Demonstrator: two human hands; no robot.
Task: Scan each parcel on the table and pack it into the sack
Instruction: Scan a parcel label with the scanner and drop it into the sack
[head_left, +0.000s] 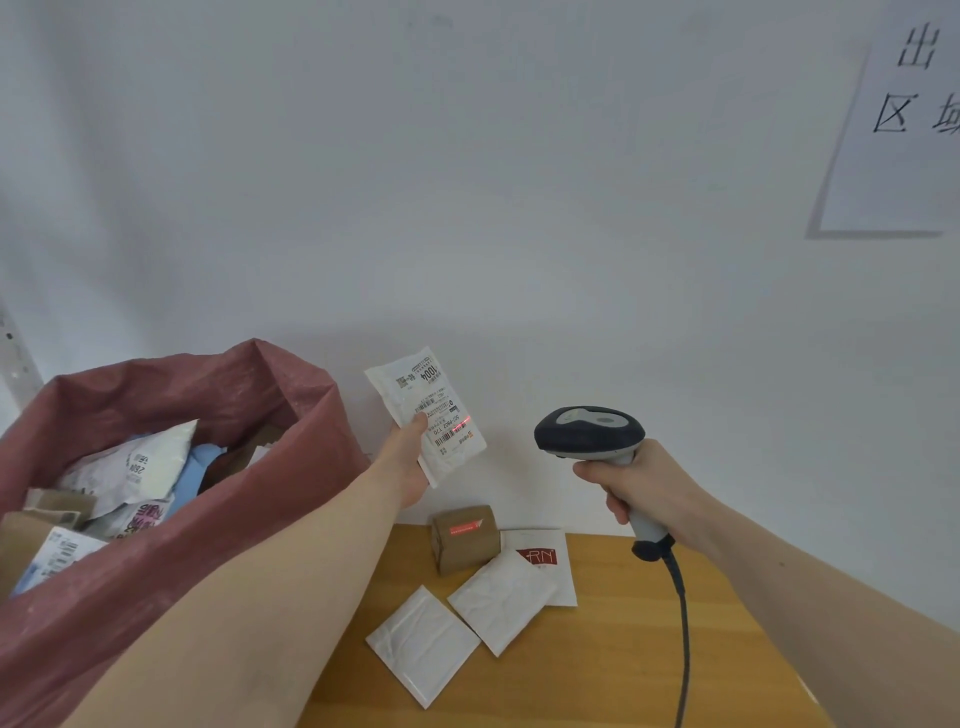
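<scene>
Parcel (426, 413) in white wrap, label facing me, is up in the air in front of the wall, held near its lower left edge by my left hand (410, 465); the thumb lies over the label's edge and the fingers curl behind it. A red scan line glows across the lower part of its label. At about three o'clock from it, apart from it, my right hand (636, 483) is clenched round the grip of the barcode scanner (589, 434), whose dark head points toward the label. Its cable (683, 623) hangs down from the handle's base toward six o'clock.

Down on the wooden table (623, 649), at roughly six o'clock from the raised parcel, four more wait: a brown box (465, 538) with a red glow on its top, a flat white envelope (553, 564) with red lettering just beside it, and two white padded mailers (501, 600) (423, 642), the upper one overlapping the envelope.

At nine o'clock from my left arm, the red woven sack (156, 467) stands open, with mixed parcels heaped inside (130, 473). A paper sign (904, 119) hangs on the wall at two o'clock.
</scene>
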